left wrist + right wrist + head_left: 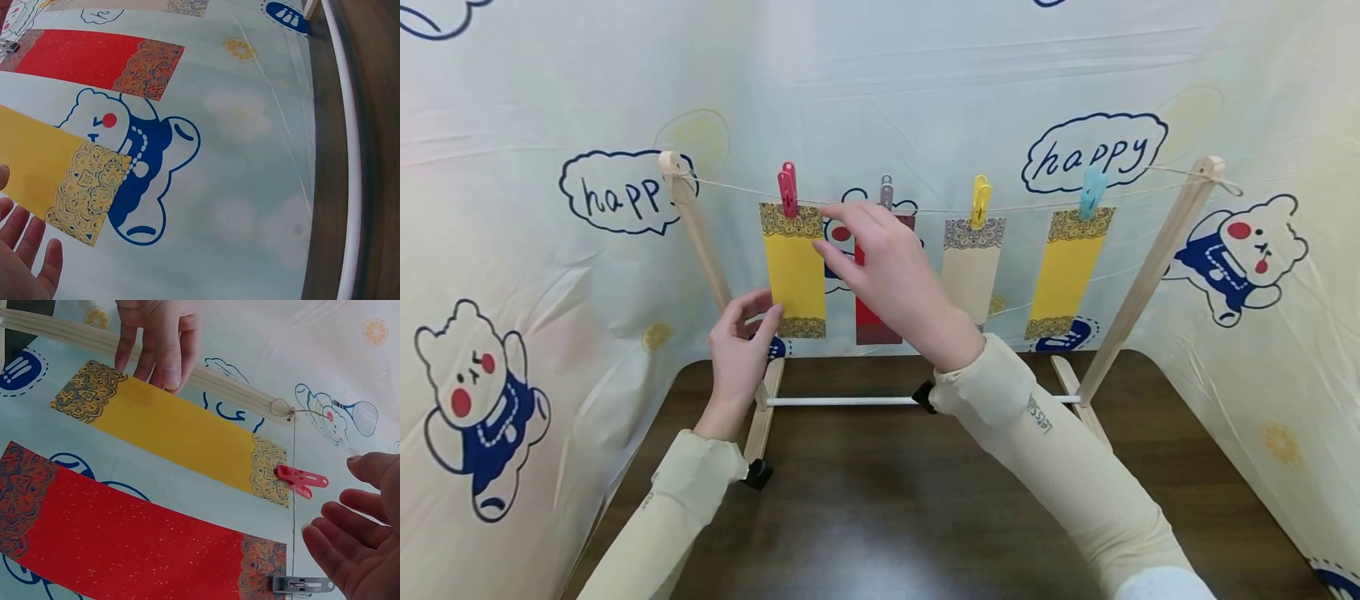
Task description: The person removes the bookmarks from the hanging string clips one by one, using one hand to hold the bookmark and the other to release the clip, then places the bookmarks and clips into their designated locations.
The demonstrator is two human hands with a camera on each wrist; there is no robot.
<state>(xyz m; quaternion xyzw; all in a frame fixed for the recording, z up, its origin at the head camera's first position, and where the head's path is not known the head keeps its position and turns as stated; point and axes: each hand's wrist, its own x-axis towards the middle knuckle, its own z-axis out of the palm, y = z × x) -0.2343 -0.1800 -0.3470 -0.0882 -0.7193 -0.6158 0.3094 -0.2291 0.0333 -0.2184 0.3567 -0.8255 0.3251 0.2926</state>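
A yellow card (795,271) with patterned ends hangs at the left of the string from a red clothespin (787,190). At the card's left edge, low down, is my left hand (737,342); its thumb and fingertips are right at that edge, fingers loosely bent. My right hand (887,258) is beside the card's upper right edge, thumb and fingers spread apart with nothing between them. In the right wrist view this hand (359,534) faces the red clothespin (301,479) with a gap. Behind it, a red card (872,327) hangs from a grey clothespin (886,192), partly hidden.
Further right hang a cream card (972,271) on a yellow clothespin (981,202) and another yellow card (1070,275) on a blue clothespin (1093,193). The string spans two wooden posts (1150,275), joined low by a white rod (850,402) above the dark table (887,500).
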